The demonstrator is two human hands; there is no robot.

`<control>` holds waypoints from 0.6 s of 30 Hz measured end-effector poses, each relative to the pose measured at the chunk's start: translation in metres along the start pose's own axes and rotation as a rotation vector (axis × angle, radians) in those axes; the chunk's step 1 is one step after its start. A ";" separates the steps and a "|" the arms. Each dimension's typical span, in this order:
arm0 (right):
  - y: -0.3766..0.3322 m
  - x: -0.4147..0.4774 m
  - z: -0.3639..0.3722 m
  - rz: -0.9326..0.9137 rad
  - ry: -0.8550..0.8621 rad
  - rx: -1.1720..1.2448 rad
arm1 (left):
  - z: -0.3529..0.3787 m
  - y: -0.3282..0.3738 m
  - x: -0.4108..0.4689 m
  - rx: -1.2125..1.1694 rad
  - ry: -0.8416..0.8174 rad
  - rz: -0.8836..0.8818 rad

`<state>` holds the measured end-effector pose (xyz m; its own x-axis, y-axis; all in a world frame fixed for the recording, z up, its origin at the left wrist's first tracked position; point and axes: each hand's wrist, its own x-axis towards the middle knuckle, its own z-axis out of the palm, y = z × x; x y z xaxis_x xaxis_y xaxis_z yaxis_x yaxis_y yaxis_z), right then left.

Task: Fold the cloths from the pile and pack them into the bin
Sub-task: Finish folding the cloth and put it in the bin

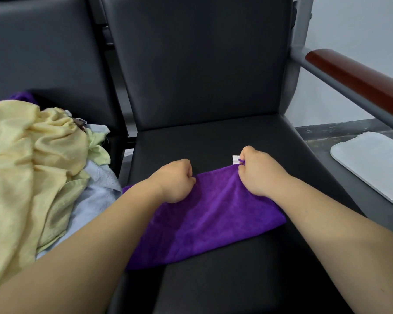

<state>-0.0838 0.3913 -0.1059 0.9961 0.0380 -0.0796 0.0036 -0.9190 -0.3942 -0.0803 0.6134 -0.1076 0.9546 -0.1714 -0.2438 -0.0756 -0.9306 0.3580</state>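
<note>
Purple cloth [209, 214]: lying flat across the middle of the chair seat [213, 137], reaching its left edge.
Left hand [175, 182]: fingers curling tight, pinching the cloth's far edge.
Right hand [259, 173]: fingers curling, gripping the far right corner beside a white tag [235, 158].
Pile [32, 155]: yellow, green and pale blue cloths heaping just beyond the seat's left edge.

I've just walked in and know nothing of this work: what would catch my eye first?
The bright purple cloth lies flat on the black chair seat in the middle, with the left hand and the right hand each gripping its far edge. On the next seat to the left sits a rumpled pile of pale yellow and light blue cloths.
</note>
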 end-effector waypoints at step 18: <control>-0.011 -0.022 0.004 -0.193 0.178 -0.137 | 0.029 0.027 -0.064 -0.009 0.227 0.049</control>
<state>-0.1058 0.4021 -0.1033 0.9756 0.1593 0.1513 0.1946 -0.9462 -0.2586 -0.1518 0.5897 -0.1082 0.9902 -0.1385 -0.0172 -0.1222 -0.9199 0.3726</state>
